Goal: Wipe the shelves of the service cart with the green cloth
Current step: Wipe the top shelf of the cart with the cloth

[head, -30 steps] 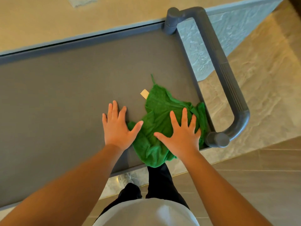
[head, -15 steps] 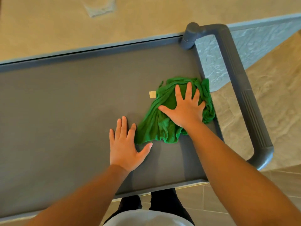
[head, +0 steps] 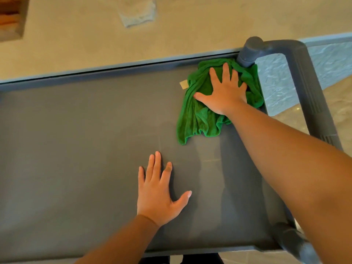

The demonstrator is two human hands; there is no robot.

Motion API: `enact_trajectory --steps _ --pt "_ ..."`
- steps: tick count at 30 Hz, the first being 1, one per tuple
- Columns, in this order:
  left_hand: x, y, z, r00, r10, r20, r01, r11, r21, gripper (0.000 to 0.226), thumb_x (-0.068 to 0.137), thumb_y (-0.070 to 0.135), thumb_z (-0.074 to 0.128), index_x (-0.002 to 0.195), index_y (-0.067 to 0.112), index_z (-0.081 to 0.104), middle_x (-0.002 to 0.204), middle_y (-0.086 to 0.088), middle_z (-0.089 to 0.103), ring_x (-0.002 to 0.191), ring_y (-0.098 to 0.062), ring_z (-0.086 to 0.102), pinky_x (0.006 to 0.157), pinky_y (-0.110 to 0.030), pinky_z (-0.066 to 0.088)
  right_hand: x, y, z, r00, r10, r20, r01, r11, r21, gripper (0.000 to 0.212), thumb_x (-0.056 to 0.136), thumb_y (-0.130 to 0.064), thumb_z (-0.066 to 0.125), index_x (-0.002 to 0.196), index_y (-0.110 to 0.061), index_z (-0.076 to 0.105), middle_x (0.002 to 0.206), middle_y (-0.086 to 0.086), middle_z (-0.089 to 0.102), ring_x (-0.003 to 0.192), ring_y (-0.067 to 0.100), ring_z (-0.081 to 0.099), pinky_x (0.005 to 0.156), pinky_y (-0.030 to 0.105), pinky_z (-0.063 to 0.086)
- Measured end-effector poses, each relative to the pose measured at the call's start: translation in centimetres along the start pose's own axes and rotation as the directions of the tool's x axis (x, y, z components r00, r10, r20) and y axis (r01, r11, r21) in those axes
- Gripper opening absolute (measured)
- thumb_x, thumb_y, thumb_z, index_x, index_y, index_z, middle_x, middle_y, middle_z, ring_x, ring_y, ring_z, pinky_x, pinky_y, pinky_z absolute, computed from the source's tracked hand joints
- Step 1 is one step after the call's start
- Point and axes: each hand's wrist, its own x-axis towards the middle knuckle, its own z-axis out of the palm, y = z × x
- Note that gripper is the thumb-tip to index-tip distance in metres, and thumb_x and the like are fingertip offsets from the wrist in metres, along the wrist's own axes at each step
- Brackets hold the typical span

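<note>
The grey top shelf (head: 85,134) of the service cart fills the view. A crumpled green cloth (head: 198,119) with a small tan tag lies in the shelf's far right corner, against the handle post. My right hand (head: 223,92) presses flat on the cloth with fingers spread, arm stretched forward. My left hand (head: 159,191) rests flat on the bare shelf nearer to me, fingers apart, holding nothing. Faint damp streaks show on the shelf between the hands.
A thick grey handle (head: 308,88) loops along the cart's right end. A beige wall (head: 171,35) with a pale patch stands just behind the cart's far rim. Tiled floor (head: 339,103) shows to the right.
My right hand has pushed the cloth away from me, from the near right edge to the far right corner. My left hand stayed flat on the shelf, now apart from the cloth.
</note>
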Motion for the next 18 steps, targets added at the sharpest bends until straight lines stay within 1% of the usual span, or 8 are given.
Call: enact_trajectory --steps 2,6,8,9,10,13,15,18 --pt "0.0 0.0 0.1 1.000 0.005 -0.003 -0.005 1.000 0.013 0.089 0.081 0.081 0.042 0.140 0.015 0.053 0.163 -0.014 0.022 0.153 -0.031 0.013 0.116 -0.062 0.021 0.7 -0.5 -0.4 1.000 0.008 -0.012 -0.008 1.000 0.008 0.103 0.081 -0.088 0.031 0.159 -0.033 -0.006 0.167 0.008 -0.015 0.153 0.034 -0.010 0.117 0.063 0.012" --pt "0.1 0.1 -0.1 1.000 0.005 0.020 -0.006 0.999 0.046 0.091 0.082 0.083 0.035 0.141 0.017 0.053 0.164 -0.012 0.021 0.153 -0.031 0.012 0.116 -0.062 0.019 0.9 -1.5 -0.7 0.998 0.056 -0.024 -0.056 0.998 0.035 0.106 0.080 -0.086 0.040 0.160 -0.029 -0.001 0.167 0.013 -0.011 0.153 0.036 -0.009 0.117 0.062 0.012" --pt "0.1 0.1 -0.2 0.999 0.002 0.032 -0.004 0.998 0.056 0.091 0.082 0.084 0.036 0.141 0.018 0.053 0.164 -0.011 0.020 0.153 -0.030 0.012 0.116 -0.062 0.019 0.5 -3.0 -0.5 0.999 0.041 -0.025 -0.041 0.999 0.019 0.109 0.078 -0.087 0.043 0.160 -0.029 0.000 0.166 0.014 -0.009 0.152 0.038 -0.008 0.117 0.063 0.010" --pt "0.1 0.1 -0.1 0.999 0.002 0.038 -0.004 0.998 0.057 0.090 0.081 0.083 0.039 0.140 0.018 0.053 0.164 -0.011 0.020 0.153 -0.030 0.013 0.116 -0.062 0.020 0.1 -4.2 -0.3 0.999 -0.016 -0.031 0.016 1.000 -0.007 0.109 0.076 -0.087 0.044 0.159 -0.030 0.002 0.167 0.014 -0.008 0.152 0.039 -0.007 0.117 0.064 0.008" --pt "0.1 0.0 -0.1 0.999 0.002 0.041 -0.005 0.998 0.058 0.089 0.080 0.082 0.043 0.140 0.017 0.054 0.163 -0.011 0.020 0.153 -0.030 0.013 0.116 -0.063 0.020 -0.4 -5.9 0.2 0.994 -0.105 -0.034 0.104 0.994 -0.031 0.109 0.075 -0.087 0.046 0.159 -0.031 0.004 0.167 0.013 -0.006 0.152 0.040 -0.005 0.117 0.065 0.006" --pt "0.1 -0.2 0.2 1.000 0.011 0.024 -0.013 0.998 0.066 0.088 0.078 0.079 0.049 0.136 0.014 0.056 0.162 -0.015 0.026 0.151 -0.031 0.019 0.113 -0.065 0.025 -2.5 -12.5 2.3 0.924 -0.382 0.004 0.381 0.922 -0.067 0.107 0.074 -0.086 0.048 0.159 -0.034 0.009 0.168 0.012 -0.005 0.152 0.041 -0.005 0.117 0.068 0.004" --pt "0.1 -0.3 0.3 1.000 0.021 0.005 -0.021 0.997 0.075 0.087 0.079 0.079 0.048 0.134 0.013 0.058 0.158 -0.017 0.032 0.150 -0.032 0.021 0.112 -0.066 0.026 -3.0 -15.9 3.3 0.881 -0.470 0.050 0.472 0.879 -0.069 0.106 0.075 -0.088 0.046 0.159 -0.035 0.009 0.168 0.010 -0.007 0.152 0.041 -0.008 0.116 0.069 0.001" --pt "0.3 -0.4 0.3 1.000 0.024 -0.017 -0.023 0.997 0.076 0.085 0.079 0.078 0.048 0.133 0.013 0.058 0.157 -0.018 0.034 0.149 -0.033 0.023 0.112 -0.066 0.025 -1.9 -16.3 3.4 0.848 -0.528 0.052 0.530 0.844 -0.077 0.105 0.076 -0.090 0.039 0.160 -0.035 0.006 0.168 0.006 -0.008 0.153 0.036 -0.009 0.118 0.065 0.000"
